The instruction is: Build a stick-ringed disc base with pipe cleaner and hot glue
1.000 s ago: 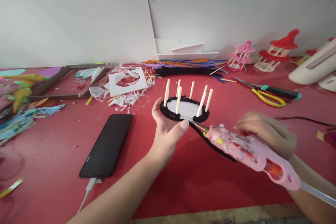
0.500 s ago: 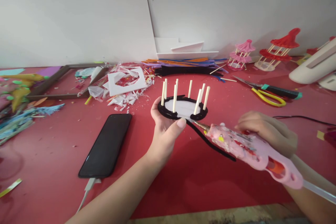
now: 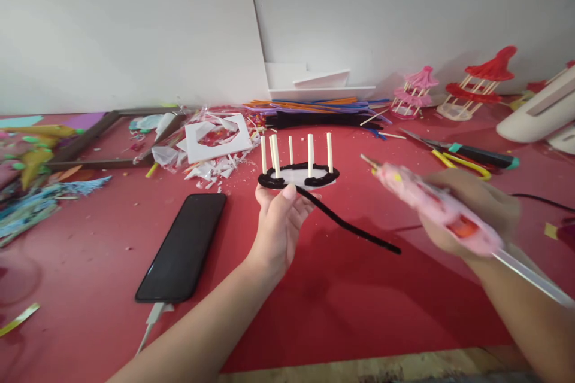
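Left hand (image 3: pixel 278 221) clamped on white round base (image 3: pixel 294 181), thumb at near edge, fingers underneath. I've got it raised over the red tabletop (image 3: pixel 341 311), near centre of view. Pale sticks (image 3: pixel 310 155) stand upright around the base, black pipe cleaner (image 3: pixel 348 226) runs along its rim, loose tail hanging out toward my right. Right hand (image 3: pixel 476 209) closed around pink hot glue gun (image 3: pixel 422 197), slightly blurred; nozzle points up-left, well apart from the base. Clear glue stick (image 3: pixel 530 275) pokes out the gun's back end. My hands are apart from each other.

Black phone (image 3: pixel 182 248) lies left of my left hand, white cable (image 3: pixel 150 326) plugged in. Behind the base: pipe cleaner pile (image 3: pixel 318 112), orange, purple, blue, black. White cut-out board (image 3: pixel 197 143) sits on scraps, back left. Yellow-handled scissors (image 3: pixel 442 158) beyond the gun; pink tiered model (image 3: pixel 413 96) and red tiered model (image 3: pixel 480 94) at back right.
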`<state>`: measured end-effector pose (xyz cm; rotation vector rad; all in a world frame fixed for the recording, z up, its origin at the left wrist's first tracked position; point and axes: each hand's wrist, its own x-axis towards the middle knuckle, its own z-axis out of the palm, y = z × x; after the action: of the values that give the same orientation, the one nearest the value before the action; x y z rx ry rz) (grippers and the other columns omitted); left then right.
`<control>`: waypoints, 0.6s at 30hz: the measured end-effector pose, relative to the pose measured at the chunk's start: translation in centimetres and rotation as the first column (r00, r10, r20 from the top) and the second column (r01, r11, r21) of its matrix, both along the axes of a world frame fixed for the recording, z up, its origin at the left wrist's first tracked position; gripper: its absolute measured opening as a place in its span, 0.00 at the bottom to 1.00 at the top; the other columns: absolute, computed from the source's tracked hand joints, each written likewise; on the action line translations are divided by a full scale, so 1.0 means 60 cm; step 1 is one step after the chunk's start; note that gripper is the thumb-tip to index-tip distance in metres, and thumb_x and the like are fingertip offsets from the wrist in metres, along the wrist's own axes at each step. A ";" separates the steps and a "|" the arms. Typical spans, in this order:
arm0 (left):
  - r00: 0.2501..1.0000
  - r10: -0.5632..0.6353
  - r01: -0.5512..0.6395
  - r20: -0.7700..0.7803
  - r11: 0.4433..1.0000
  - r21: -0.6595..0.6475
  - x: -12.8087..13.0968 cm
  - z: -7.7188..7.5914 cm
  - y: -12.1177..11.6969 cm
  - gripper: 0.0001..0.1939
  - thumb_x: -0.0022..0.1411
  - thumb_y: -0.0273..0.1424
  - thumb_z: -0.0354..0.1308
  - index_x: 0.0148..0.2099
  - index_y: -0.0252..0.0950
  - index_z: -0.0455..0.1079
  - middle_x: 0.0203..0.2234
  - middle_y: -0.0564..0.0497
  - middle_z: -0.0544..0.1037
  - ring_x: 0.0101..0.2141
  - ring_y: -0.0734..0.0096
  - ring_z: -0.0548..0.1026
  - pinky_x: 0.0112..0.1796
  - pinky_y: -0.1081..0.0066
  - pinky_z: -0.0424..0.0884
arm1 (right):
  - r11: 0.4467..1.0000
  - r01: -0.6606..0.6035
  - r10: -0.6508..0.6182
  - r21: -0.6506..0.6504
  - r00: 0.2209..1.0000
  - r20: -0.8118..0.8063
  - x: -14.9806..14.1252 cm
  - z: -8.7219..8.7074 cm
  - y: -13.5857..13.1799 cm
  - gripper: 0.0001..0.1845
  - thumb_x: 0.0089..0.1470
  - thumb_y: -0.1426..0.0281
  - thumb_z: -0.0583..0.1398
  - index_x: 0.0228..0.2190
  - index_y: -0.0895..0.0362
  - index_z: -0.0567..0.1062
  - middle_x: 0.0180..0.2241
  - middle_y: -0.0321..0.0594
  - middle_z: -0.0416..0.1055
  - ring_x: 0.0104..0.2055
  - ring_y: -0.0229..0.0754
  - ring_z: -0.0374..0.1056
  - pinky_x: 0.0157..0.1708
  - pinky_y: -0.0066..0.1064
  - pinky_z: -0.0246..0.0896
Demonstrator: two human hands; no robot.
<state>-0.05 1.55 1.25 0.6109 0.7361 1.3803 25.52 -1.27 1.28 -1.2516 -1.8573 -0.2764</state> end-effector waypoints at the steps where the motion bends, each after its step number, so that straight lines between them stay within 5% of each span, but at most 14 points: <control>1: 1.000 0.012 -0.012 0.002 1.000 -0.012 0.000 0.001 0.001 0.30 0.46 0.44 0.72 0.39 0.41 0.56 0.32 0.55 0.76 0.30 0.69 0.77 0.43 0.58 0.73 | 0.998 0.066 -0.066 -0.007 0.997 0.031 0.003 0.000 0.008 0.06 0.49 0.71 0.61 0.33 0.52 0.74 0.28 0.40 0.77 0.30 0.43 0.72 0.32 0.34 0.67; 4: 0.999 0.037 -0.038 -0.011 0.999 -0.026 0.000 0.001 0.002 0.31 0.45 0.44 0.73 0.40 0.41 0.57 0.31 0.57 0.75 0.29 0.70 0.76 0.41 0.60 0.73 | 0.946 0.247 -0.219 -0.209 0.965 0.146 0.014 -0.003 0.028 0.08 0.50 0.70 0.59 0.35 0.53 0.75 0.29 0.40 0.77 0.28 0.44 0.72 0.28 0.33 0.64; 7: 0.999 0.041 -0.042 -0.016 0.999 -0.021 -0.001 -0.001 0.003 0.30 0.46 0.43 0.73 0.42 0.42 0.57 0.32 0.57 0.75 0.29 0.70 0.77 0.41 0.59 0.73 | 0.878 0.203 -0.116 -0.434 0.969 0.219 0.045 -0.022 0.045 0.17 0.49 0.70 0.58 0.44 0.55 0.73 0.37 0.45 0.78 0.35 0.49 0.75 0.30 0.36 0.65; 13: 0.998 -0.065 0.066 0.025 0.996 -0.051 -0.006 -0.006 0.004 0.29 0.49 0.45 0.70 0.43 0.42 0.56 0.38 0.53 0.76 0.31 0.63 0.80 0.43 0.51 0.74 | 0.975 0.126 -0.052 -0.181 0.929 0.366 0.125 -0.069 0.069 0.24 0.37 0.81 0.56 0.37 0.52 0.77 0.31 0.42 0.76 0.32 0.49 0.71 0.28 0.38 0.60; 18: 0.996 -0.054 0.052 -0.078 0.998 -0.021 -0.006 -0.011 0.000 0.32 0.50 0.45 0.70 0.47 0.45 0.52 0.33 0.56 0.76 0.30 0.61 0.81 0.39 0.53 0.76 | 0.969 0.202 -0.165 -0.141 0.957 0.238 0.083 -0.031 0.057 0.23 0.46 0.81 0.55 0.41 0.53 0.78 0.38 0.47 0.76 0.43 0.53 0.71 0.42 0.46 0.64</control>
<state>-0.39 1.57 0.56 0.6680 0.7895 1.3049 30.47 2.13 -0.57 -1.5657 -1.9879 -0.3860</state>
